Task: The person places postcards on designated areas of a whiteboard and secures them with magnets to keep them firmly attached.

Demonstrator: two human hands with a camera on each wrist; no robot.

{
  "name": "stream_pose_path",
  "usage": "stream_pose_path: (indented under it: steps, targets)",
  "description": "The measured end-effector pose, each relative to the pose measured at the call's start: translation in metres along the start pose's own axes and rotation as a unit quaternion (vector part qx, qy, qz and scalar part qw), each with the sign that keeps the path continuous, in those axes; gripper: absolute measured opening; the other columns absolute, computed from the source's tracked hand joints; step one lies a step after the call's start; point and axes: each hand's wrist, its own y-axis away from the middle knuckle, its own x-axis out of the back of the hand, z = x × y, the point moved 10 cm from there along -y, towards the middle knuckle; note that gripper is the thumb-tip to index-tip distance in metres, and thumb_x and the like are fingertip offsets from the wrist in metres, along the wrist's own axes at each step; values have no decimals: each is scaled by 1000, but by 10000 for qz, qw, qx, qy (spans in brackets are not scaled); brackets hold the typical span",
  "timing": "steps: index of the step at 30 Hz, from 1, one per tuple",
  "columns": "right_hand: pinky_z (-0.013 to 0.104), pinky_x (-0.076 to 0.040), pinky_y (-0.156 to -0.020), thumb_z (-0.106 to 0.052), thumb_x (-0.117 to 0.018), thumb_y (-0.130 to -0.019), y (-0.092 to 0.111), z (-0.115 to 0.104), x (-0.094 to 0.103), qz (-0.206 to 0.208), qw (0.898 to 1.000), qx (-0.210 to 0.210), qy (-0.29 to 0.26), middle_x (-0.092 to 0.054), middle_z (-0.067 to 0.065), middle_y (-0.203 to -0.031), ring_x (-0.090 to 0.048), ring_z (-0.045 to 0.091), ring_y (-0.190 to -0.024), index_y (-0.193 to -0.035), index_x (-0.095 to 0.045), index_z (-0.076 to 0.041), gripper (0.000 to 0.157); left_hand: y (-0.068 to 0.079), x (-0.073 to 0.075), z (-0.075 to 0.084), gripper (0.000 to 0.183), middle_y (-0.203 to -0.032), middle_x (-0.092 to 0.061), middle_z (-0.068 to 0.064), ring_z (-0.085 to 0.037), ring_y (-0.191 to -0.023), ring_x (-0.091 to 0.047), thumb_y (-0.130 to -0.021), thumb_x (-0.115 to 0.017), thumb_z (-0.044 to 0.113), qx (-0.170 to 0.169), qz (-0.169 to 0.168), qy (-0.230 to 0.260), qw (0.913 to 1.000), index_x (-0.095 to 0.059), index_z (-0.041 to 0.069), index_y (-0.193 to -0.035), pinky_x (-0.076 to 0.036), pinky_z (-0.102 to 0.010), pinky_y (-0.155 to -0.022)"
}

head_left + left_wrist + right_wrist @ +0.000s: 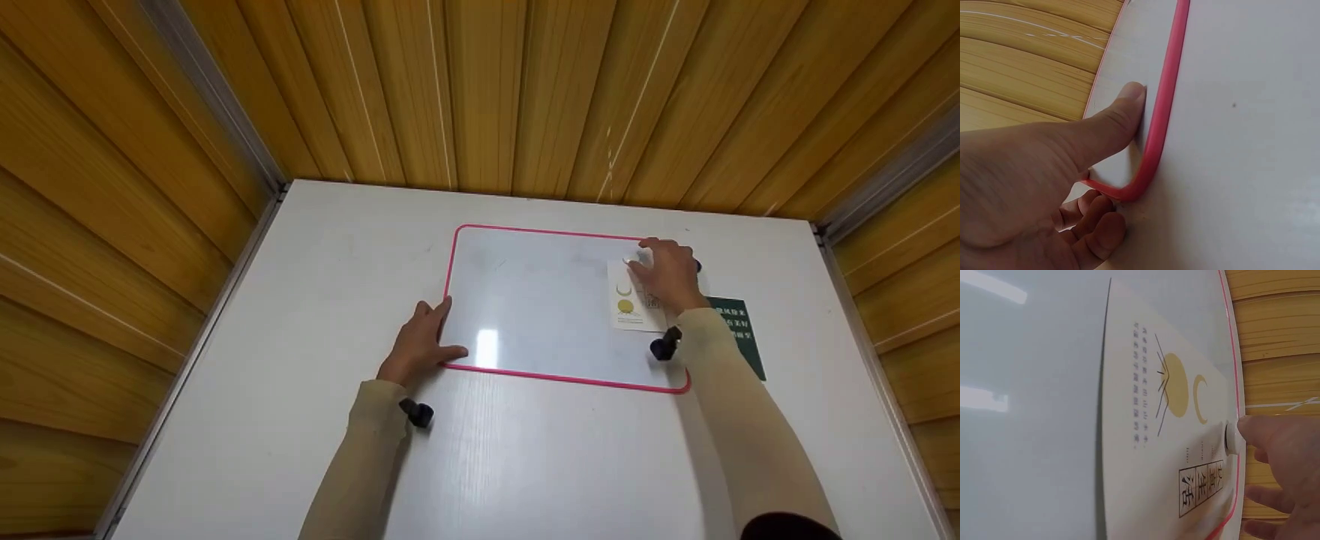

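A whiteboard [540, 300] with a pink rim lies on the white table. At its near left corner is my left hand [421, 341]; the thumb [1123, 109] rests on the board's face while the other fingers curl at the outer edge. My right hand [667, 274] is over the far right part of the board. Beneath it lies a pale printed card [1145, 394] with a yellow disc, a crescent and boxed characters. A round white magnet [1231, 439] sits on this card, my right thumb touching it. The other right fingers reach toward the board's far rim.
A dark green card [739, 322] with white characters lies right of the board, partly hidden by my right forearm. Wood-patterned panels [480, 97] stand behind the table [525, 457] and along both sides. A small dark object [698, 265] shows beside my right hand.
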Motion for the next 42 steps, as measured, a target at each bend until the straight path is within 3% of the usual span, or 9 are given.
stream_pose_path:
  steps: [9, 21, 31, 42]
  targets:
    - [70, -24, -112, -26, -68, -101, 8, 1, 20, -2, 10000, 69, 35, -43, 26, -152, -33, 51, -135, -150, -49, -7, 56, -1, -1, -1, 103, -111, -44, -10, -23, -93, -44, -80, -90, 32, -24, -12, 19, 10000, -31, 11, -162, -43, -40, -90]
    - [70, -29, -110, -27, -68, -100, 35, 8, 58, 174, 9993, 320, -64, -38, 28, -155, -32, 53, -136, -152, -45, -4, 61, 0, 0, 0, 102, -115, -45, -11, -24, -98, -45, -81, -90, 30, 38, -16, 285, 9996, -31, 12, -162, -43, -40, -95]
    - [72, -21, -111, -25, -70, -99, 54, 24, 68, -16, 9996, 234, 132, -34, 31, -156, -28, 55, -140, -155, -40, -3, 68, 1, 0, 1, 102, -118, -46, -13, -25, -102, -47, -81, -90, 29, 61, -35, 239, 9997, -31, 10, -162, -43, -41, -99]
    - [77, -28, -102, -30, -70, -99, 83, 57, 74, -244, 9995, -43, 189, -30, 35, -156, -28, 59, -132, -160, -31, -4, 76, 2, -4, 4, 101, -114, -43, -12, -24, -99, -42, -81, -90, 26, 16, -5, 313, 9995, -32, 8, -161, -41, -40, -95]
